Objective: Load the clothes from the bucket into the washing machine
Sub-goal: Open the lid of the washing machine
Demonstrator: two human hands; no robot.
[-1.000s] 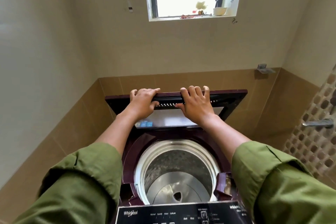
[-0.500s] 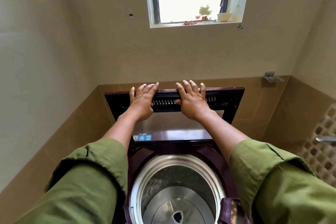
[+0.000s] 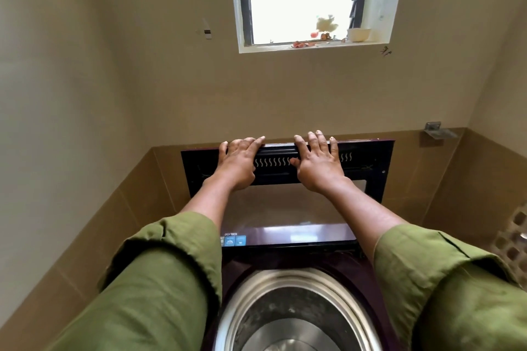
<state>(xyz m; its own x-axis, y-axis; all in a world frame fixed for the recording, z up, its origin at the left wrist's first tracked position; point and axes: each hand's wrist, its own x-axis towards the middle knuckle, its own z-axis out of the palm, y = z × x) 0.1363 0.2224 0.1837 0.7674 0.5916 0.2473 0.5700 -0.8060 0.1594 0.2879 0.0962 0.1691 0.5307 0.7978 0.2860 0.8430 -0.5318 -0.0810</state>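
STEP: you have the washing machine (image 3: 296, 265) lid (image 3: 365, 162) up at frame centre, drum (image 3: 296, 316) bare below | HANDS: left hand (image 3: 238, 164) and right hand (image 3: 318, 164) spread flat on its top edge, gripping nothing | NEXT: likely release, fetch clothes (bucket not in view) | ROOM: lid near the back wall (image 3: 285, 100); tiled walls close at both sides.

Washing machine lid (image 3: 288, 232): glossy maroon plastic with a reflective glass panel. Drum (image 3: 296, 313): brushed, shiny metal. Sleeves (image 3: 159, 288): matt green woven cloth. Lower wall tiles (image 3: 94, 225): smooth tan ceramic, slight sheen. Upper wall (image 3: 171, 65): matt paint.
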